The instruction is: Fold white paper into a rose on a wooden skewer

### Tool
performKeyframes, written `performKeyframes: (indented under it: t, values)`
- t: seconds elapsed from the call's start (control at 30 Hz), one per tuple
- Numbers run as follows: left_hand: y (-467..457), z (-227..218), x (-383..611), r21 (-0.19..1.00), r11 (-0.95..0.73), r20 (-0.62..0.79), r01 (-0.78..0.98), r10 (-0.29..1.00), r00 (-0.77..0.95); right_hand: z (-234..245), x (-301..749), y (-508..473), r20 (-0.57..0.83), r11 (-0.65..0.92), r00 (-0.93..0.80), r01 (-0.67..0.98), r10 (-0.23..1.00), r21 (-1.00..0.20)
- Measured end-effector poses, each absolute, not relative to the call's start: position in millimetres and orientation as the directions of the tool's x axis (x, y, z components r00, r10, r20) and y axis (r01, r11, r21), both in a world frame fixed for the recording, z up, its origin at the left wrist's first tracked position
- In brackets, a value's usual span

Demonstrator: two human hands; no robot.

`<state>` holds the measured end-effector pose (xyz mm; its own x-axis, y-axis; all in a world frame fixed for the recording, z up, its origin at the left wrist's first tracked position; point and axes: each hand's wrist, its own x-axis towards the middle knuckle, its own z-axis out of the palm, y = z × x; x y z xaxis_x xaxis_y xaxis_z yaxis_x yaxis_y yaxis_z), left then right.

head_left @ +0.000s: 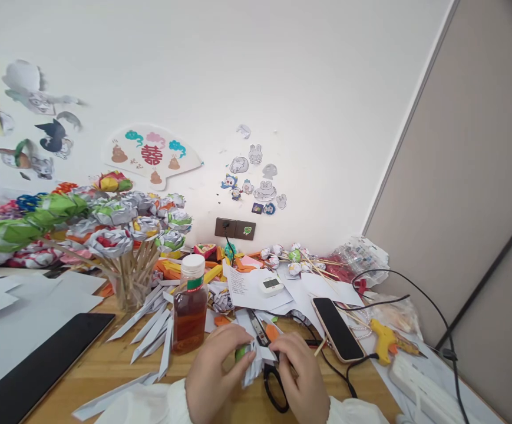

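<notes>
Between my hands is a small folded-paper piece (252, 370), white with a patch of green on its left side. My left hand (218, 372) is closed on it, with thumb and fingers pinching it. My right hand (303, 377) is closed too, its thumb and forefinger pinching the right end of the white paper. Scissors (276, 390) with black handles lie on the table under and between the hands. Just beyond the paper is a utility knife (258, 328). Left of my left hand stands a bottle of amber liquid (189, 315) with a white cap.
Folded white paper strips (152, 330) lie left of the bottle. Behind them, paper flowers (112, 241) stand in a container. A phone (337, 328), yellow glue gun (383, 341), white timer (271, 284), cables and a power strip (423, 388) occupy the right side.
</notes>
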<state>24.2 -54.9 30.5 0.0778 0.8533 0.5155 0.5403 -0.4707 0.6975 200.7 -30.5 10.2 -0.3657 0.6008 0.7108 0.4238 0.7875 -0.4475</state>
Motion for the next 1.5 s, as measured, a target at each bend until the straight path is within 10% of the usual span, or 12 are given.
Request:
performKeyframes:
  t: [0.5,0.8,1.07,1.5]
  values:
    - [-57.9,32.8,23.5,0.46,-0.581,0.587,0.671,0.766,0.261,18.3,193.3,-39.2,0.693,0.832,-0.463,0.365,0.552,-0.419]
    - [-57.6,36.1,27.6,0.663,-0.544,0.486,0.515,0.835,0.256,22.9,194.1,-37.5,0.651,0.785,-0.449,0.244,0.612,-0.569]
    - [-46.5,22.7,25.1,0.9,-0.298,0.162,0.32,0.907,0.388,8.0,194.5,-28.4,0.158,0.303,-0.566,0.172,0.809,-0.938]
    - [-37.7,8.7,23.4,0.924,-0.203,0.053,0.326,0.908,0.416,3.6,191.8,-27.7,0.151,0.34,-0.526,0.283,0.837,-0.897]
